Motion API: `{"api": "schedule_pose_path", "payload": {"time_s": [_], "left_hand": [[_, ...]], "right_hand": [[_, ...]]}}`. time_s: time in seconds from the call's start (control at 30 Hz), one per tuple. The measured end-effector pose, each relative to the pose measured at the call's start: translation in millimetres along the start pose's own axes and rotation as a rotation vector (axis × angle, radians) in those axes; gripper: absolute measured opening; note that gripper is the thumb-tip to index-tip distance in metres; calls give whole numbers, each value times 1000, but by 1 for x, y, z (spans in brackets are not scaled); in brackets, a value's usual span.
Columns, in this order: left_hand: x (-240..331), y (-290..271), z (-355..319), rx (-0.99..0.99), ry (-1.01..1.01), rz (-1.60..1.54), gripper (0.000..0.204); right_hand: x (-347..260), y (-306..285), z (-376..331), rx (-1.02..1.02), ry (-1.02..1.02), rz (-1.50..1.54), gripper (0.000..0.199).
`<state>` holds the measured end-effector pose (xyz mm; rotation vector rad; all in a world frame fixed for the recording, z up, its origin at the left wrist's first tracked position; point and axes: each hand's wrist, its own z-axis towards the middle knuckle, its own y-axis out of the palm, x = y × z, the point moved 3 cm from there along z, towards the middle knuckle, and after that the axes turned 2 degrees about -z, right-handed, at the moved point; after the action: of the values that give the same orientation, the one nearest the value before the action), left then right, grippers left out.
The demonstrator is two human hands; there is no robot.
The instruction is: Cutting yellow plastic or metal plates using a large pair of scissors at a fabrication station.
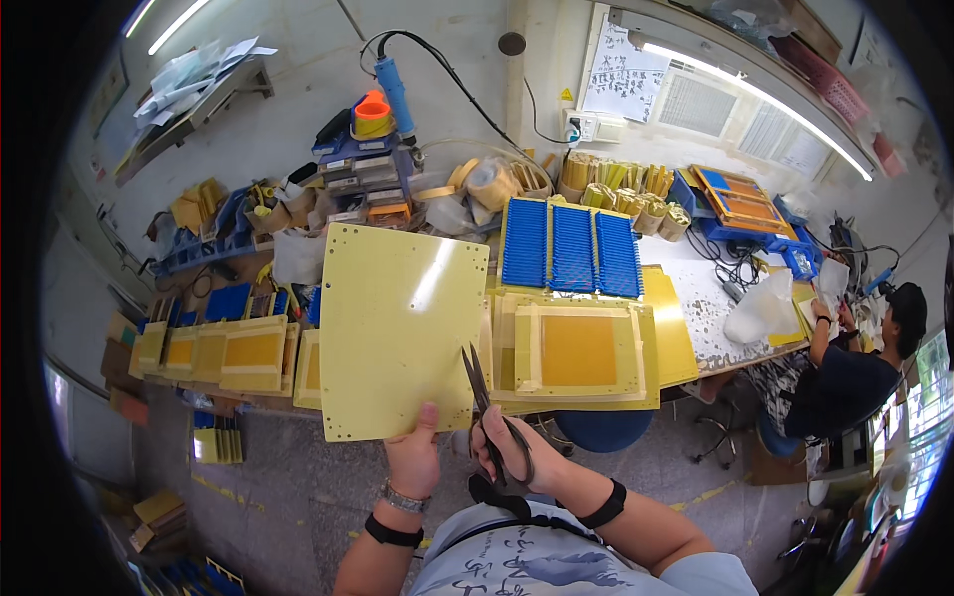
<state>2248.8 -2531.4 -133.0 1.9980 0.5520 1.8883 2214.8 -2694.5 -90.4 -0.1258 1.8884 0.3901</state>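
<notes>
My left hand [414, 455] grips the lower edge of a large pale-yellow board [402, 333], its thumb lying on the face. Small holes run along the board's edges and corners, and a bright glare streak crosses its upper part. In my right hand [509, 449] is a pair of dark scissors [477, 382], fingers wrapped round the handles. The blades point up and overlap the board's lower right edge in this view; whether they touch it I cannot tell. Behind, on the bench, lies a yellow-framed panel [578, 350] with an amber centre.
Blue ribbed strips [571, 248] sit behind the framed panel. Smaller framed panels [253, 353] line the bench at left. Tape rolls [492, 184] and a blue hand tool [394, 97] on a cable stand at the back. A co-worker [855, 368] sits at right; a blue stool [603, 429] is below.
</notes>
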Motion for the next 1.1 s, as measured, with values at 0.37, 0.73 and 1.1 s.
{"api": "schedule_pose_path", "payload": {"time_s": [0.37,0.73,1.1], "left_hand": [[-10,5,0,-88,9,131,33],[-6,7,6,-117,30,161,29],[-5,3,1,-86,64,166,30]], "right_hand": [[-2,-14,-10,24,11,24,65],[0,-26,7,56,98,189,74],[23,-13,11,75,183,311,68]]}}
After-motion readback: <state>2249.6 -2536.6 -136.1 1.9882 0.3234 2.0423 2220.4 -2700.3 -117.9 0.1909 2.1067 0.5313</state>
